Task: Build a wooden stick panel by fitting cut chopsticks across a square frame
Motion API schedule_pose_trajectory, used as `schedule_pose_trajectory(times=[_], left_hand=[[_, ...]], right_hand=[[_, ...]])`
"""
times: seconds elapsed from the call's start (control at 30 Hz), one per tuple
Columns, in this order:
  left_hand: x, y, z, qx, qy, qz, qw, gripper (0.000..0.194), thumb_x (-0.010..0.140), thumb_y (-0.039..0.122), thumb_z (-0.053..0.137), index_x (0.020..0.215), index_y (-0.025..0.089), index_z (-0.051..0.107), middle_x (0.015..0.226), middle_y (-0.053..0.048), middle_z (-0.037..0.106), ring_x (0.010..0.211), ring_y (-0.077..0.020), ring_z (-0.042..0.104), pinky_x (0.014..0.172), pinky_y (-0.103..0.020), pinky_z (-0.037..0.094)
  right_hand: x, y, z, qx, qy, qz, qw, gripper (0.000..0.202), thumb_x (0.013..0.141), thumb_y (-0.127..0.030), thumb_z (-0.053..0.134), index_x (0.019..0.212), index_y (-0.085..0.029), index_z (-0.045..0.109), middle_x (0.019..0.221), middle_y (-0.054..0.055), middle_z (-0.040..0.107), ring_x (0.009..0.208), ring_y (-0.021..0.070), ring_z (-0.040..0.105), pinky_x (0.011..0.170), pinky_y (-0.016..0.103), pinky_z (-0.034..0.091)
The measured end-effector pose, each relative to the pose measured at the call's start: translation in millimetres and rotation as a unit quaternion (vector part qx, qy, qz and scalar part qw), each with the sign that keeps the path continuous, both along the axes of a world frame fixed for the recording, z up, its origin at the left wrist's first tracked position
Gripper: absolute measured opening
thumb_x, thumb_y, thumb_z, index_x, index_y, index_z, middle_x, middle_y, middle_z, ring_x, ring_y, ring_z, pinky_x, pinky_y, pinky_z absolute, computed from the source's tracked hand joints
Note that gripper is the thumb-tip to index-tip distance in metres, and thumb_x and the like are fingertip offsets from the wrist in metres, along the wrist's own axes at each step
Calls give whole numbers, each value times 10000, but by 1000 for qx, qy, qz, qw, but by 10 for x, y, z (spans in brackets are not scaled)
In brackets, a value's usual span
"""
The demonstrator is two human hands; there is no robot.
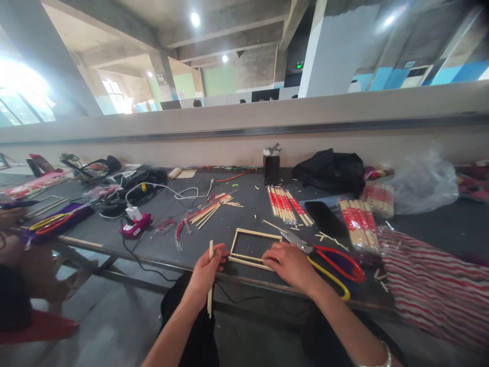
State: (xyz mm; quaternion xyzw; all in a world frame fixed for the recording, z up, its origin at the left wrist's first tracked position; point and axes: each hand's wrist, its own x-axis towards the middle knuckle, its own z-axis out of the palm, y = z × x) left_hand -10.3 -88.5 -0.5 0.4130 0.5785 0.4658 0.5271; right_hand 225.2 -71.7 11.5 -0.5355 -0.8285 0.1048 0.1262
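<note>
My left hand (209, 264) is closed around a few pale wooden chopsticks (210, 300), held upright in front of the table's front edge. Flat on the dark table lies a rectangular frame of chopsticks (260, 233), its left side near my left fingertips. My right hand (289, 265) rests at the frame's lower right corner, fingers closed on the end of a chopstick (246, 258) along the near side. That hand partly hides the corner. Large scissors (340, 260) with red and yellow handles lie beside my right wrist, blades toward the frame.
Loose chopsticks (208, 211) and wrapped packs (281, 204) lie behind the frame, with more packs (358, 224) right. A phone (324, 219), striped cloth (431, 280), black bag (330, 171) and purple power strip (136, 226) surround the work. Another person's hand (11, 219) is far left.
</note>
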Motion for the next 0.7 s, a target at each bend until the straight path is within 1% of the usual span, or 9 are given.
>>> schedule_pose_trajectory(times=[0.13, 0.3, 0.47, 0.57, 0.63, 0.7], left_hand=[[2, 6, -30, 12, 4, -9, 1000, 560, 734, 515, 623, 1132, 120, 629, 1036, -111, 690, 892, -186, 586, 760, -281, 447], [-5, 9, -22, 11, 6, -11, 1000, 599, 713, 545, 628, 1129, 114, 628, 1013, -117, 694, 891, -201, 589, 760, -301, 449], [-7, 15, -39, 15, 6, -8, 1000, 579, 703, 551, 637, 1087, 118, 647, 992, -115, 694, 885, -203, 591, 748, -301, 447], [-20, 29, -59, 13, -5, -1, 1000, 585, 683, 554, 658, 1069, 115, 653, 970, -113, 693, 861, -198, 594, 731, -298, 451], [-36, 31, -24, 14, -17, 14, 1000, 578, 671, 553, 675, 1041, 109, 661, 945, -112, 692, 832, -192, 597, 711, -293, 456], [-43, 16, 79, 30, -39, 41, 998, 542, 673, 539, 688, 1006, 111, 671, 919, -101, 689, 805, -180, 600, 693, -281, 459]], right_hand=[[3, -8, 6, -10, 13, 8, 1000, 231, 901, -303, 517, 849, -275, 740, 819, 11, 692, 852, 176, 594, 778, 283, 370], [-2, -11, -6, -8, 27, 21, 999, 266, 913, -301, 489, 806, -262, 729, 792, 11, 677, 829, 176, 588, 762, 287, 375], [-9, -39, -27, -9, 51, 37, 998, 180, 869, -363, 571, 847, -275, 726, 801, 4, 672, 840, 184, 588, 771, 298, 382], [-6, -40, -53, -6, 63, 41, 997, 154, 850, -365, 600, 850, -275, 725, 795, 3, 671, 838, 190, 592, 770, 310, 392], [6, -27, -68, 4, 93, 34, 995, 151, 853, -350, 599, 861, -263, 723, 809, 8, 678, 845, 191, 596, 782, 313, 404], [20, -18, -67, 25, 152, 16, 988, 155, 867, -315, 580, 883, -242, 715, 845, 18, 689, 865, 186, 601, 807, 308, 415]])
